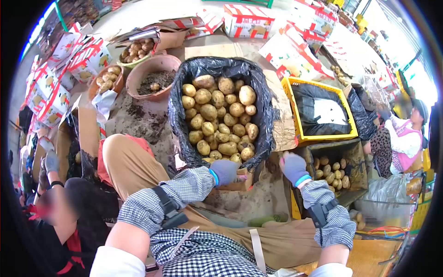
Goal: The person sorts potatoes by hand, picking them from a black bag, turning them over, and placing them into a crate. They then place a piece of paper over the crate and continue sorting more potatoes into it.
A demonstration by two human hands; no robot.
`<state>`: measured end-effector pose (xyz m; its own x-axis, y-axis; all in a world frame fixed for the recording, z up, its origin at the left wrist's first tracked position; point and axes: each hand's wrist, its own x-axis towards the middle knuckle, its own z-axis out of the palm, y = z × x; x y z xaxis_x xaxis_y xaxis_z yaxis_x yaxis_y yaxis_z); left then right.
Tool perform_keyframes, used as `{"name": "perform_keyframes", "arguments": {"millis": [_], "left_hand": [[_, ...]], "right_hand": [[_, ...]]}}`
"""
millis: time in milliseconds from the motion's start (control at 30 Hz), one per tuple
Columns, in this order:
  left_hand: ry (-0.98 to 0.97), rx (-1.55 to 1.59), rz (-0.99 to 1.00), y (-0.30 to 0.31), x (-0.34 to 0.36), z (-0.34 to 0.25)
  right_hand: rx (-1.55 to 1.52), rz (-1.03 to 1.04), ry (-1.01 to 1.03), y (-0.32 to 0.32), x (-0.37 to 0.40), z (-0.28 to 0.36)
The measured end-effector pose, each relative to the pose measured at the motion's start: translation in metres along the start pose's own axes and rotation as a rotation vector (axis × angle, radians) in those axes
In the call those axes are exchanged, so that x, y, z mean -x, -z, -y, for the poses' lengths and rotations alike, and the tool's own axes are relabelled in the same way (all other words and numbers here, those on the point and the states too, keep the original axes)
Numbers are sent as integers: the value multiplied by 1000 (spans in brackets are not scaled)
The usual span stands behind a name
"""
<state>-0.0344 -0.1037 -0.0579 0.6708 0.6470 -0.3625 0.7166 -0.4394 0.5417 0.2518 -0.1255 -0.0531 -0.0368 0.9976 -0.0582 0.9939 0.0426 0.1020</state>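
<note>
**At the near rim of the black bag (177,106): one heap brimming, one crate part filled**

Beneath the bag's near edge I am curling my left hand (224,171) into a loose fist, glove knuckles up. It is hovering over the corner of a small cardboard box (237,184). The fingers are tucking under and out of sight, so I cannot tell whether they are closing on anything. My right hand (294,167) is hanging just to the right of the bag's near corner, fingers bending inward as well. Nothing is showing between them, and I cannot tell whether they are pinching something or not.

Just ahead of both hands the potatoes (219,115) are lying heaped to the top of the bag, large and pale. Right beside my right hand a brown crate (353,154) is holding a shallower layer of smaller potatoes (332,173). Behind it a yellow crate (292,111), lined with dark plastic, is showing no potatoes at all.

I am judging the sorting as somewhere in the middle. The bag is sitting full, the brown crate is only part filled, and I cannot tell which way the potatoes are travelling.

Farther out, a basin (150,95) is holding loose soil, and a bowl (115,87) of potatoes is sitting to its left. Red-and-white cartons (247,21) are piling up along the back. A co-worker's gloved hand (51,161) is working at my left, and a person in pink (406,143) is bending at my far right.
</note>
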Motion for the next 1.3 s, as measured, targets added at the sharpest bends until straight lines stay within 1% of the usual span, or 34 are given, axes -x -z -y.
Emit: {"name": "perform_keyframes", "arguments": {"millis": [33,67,100,167,200,233,267,300,367,400,500,533,567,633,667,700,733,800,833,867,900,933,967,1000,1033,1067,1100,1167,1233,1300], "left_hand": [[0,-5,-17,3,3,-4],[14,-28,-18,7,5,-8],[32,-49,-17,8,8,-13],[65,-66,-29,4,3,-7],[34,-60,15,4,-1,-4],[1,-51,54,2,-5,1],[-38,-83,-17,-10,-12,10],[-36,-79,-31,-9,-9,5],[-40,-178,-3,-13,3,-5],[-40,-182,-4,-22,9,-8],[28,-243,-98,-28,15,0],[43,-289,-77,-29,27,1],[42,-293,-86,-31,38,6],[-4,-306,-48,-33,58,13],[8,-324,20,-32,67,11],[19,-340,93,-27,80,1],[13,-339,109,-21,91,-10],[-3,-274,303,-10,102,-20],[-9,-269,316,-9,91,-2],[-159,-6,327,-9,72,27],[-304,263,335,-6,57,46],[-173,108,193,22,47,47],[-44,-52,52,58,32,49],[25,-113,-222,72,5,70],[287,-41,-313,105,-5,62],[321,-116,-376,115,-26,74],[354,-191,-442,115,-50,89],[501,-321,-329,93,-108,137],[637,-272,-359,99,-123,132],[603,-266,-304,111,-120,131]], "right_hand": [[-145,-204,153,22,-4,7],[-322,-233,235,65,-3,33],[-349,-334,490,81,-3,49],[-147,-278,688,50,1,75],[-146,-294,690,42,-1,85],[-127,-113,671,39,-5,92],[-101,71,650,37,-9,95],[-90,68,659,32,-9,95],[-54,25,621,19,9,99],[-10,40,622,40,21,109],[-36,12,623,23,29,125],[-29,12,621,32,38,137],[-58,63,622,42,46,147],[-122,89,680,47,59,163],[-127,100,685,48,65,169],[-137,117,687,48,72,172],[-173,112,692,44,80,172],[-207,210,677,46,89,172],[-209,253,682,50,89,168],[-214,259,675,56,85,161],[-424,333,561,67,83,154],[-633,407,440,73,81,147],[-642,416,430,76,78,142],[-768,283,298,77,74,137],[-882,150,163,76,69,134],[-852,52,136,69,64,126],[-849,58,131,62,59,124],[-1098,-8,-56,51,52,116],[-1117,-10,-78,54,47,112],[-1165,-15,-129,60,47,115]]}}
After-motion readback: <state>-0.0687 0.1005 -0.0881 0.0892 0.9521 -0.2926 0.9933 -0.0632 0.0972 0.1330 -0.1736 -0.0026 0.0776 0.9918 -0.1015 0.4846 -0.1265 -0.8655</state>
